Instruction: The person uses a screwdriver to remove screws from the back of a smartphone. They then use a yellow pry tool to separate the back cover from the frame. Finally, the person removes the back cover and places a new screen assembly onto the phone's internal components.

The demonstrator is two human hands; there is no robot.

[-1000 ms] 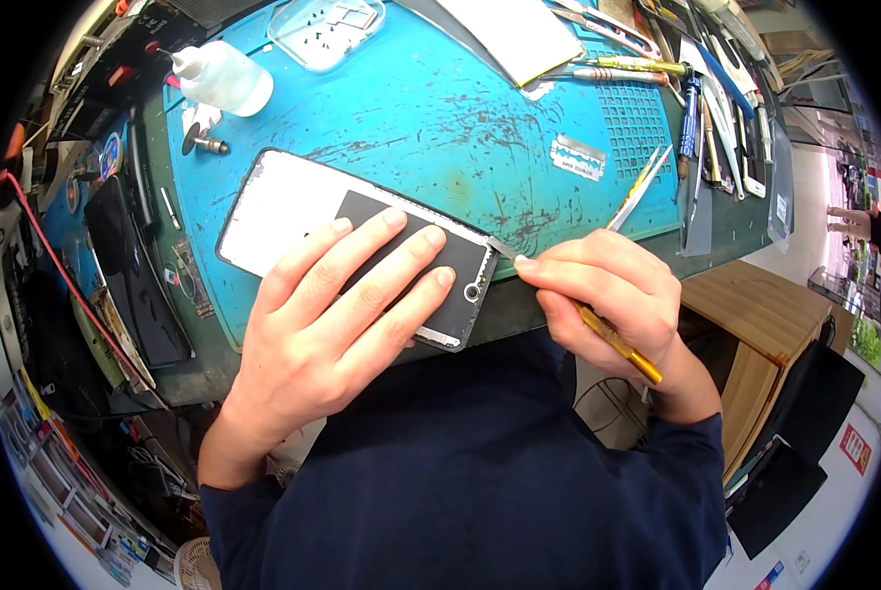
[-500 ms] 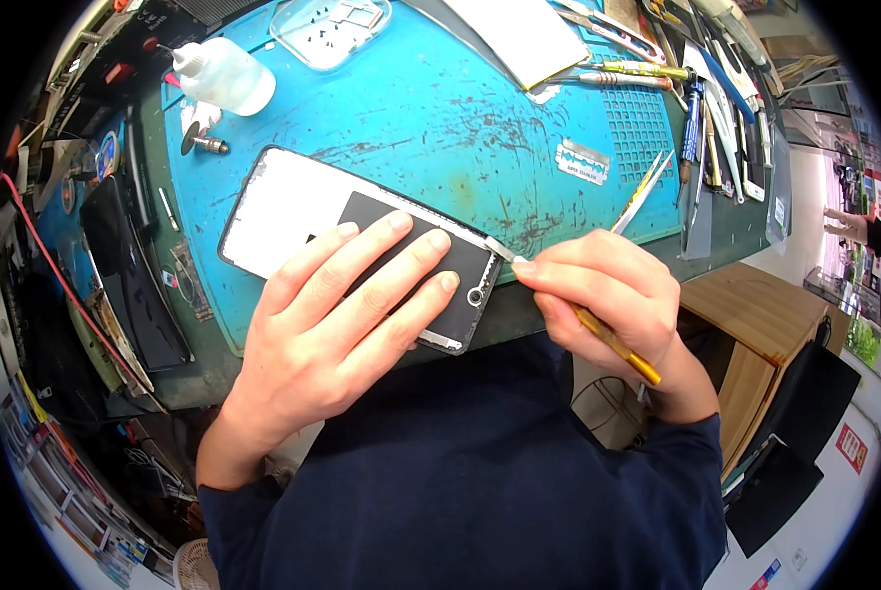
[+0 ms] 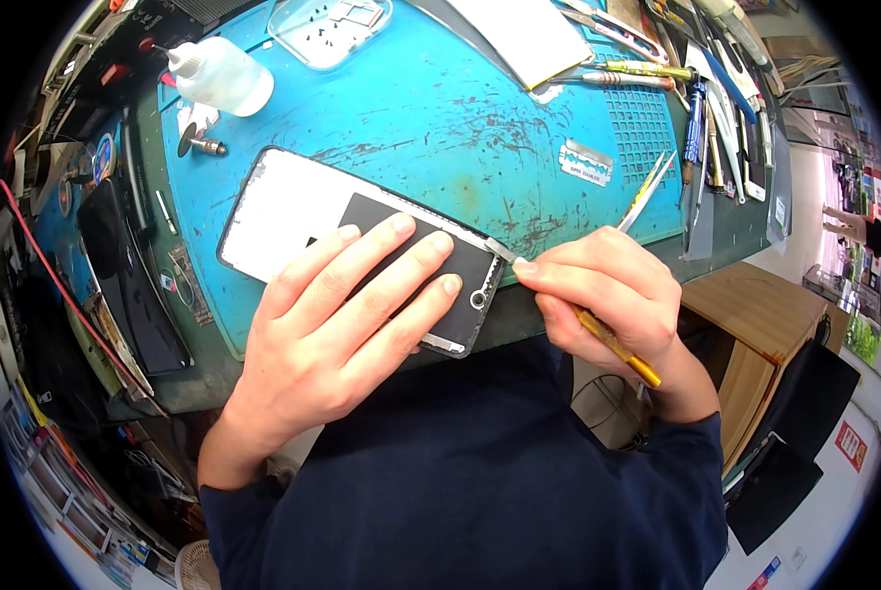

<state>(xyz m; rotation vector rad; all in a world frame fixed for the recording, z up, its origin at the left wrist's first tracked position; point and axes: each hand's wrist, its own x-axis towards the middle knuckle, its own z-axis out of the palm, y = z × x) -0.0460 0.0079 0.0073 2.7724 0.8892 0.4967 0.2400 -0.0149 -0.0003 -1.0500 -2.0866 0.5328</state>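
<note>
We judge the step in hand to be fine scraping or prying at 1 corner of the phone frame (image 3: 362, 207), which lies inner side up and aslant at the near edge of the blue mat (image 3: 440, 147). Our left hand (image 3: 327, 329) steadies the frame from above: its 4 fingers are fanned with narrow gaps, tips resting across the dark panel; we cannot tell how its thumb is set. Our right hand (image 3: 613, 285) pinches the knife (image 3: 619, 349) pen-fashion between thumb and forefinger, the remaining fingers curled beneath. The thin metal blade (image 3: 501, 252) meets the frame at its upper right corner, near the lens ring (image 3: 479, 299); whether it sits under the rim or on top, we cannot tell. In our judgement, the next move calls for a low blade angle, short light strokes and firm pressure from the left hand, since a slip could mark the rim or the ring. Compared with the frame 1.0 s ago, the phone frame and our left hand sit slightly farther right and lower in view, as does the razor blade (image 3: 586, 162), so part of this may be camera movement. Both grips are unchanged.
</note>
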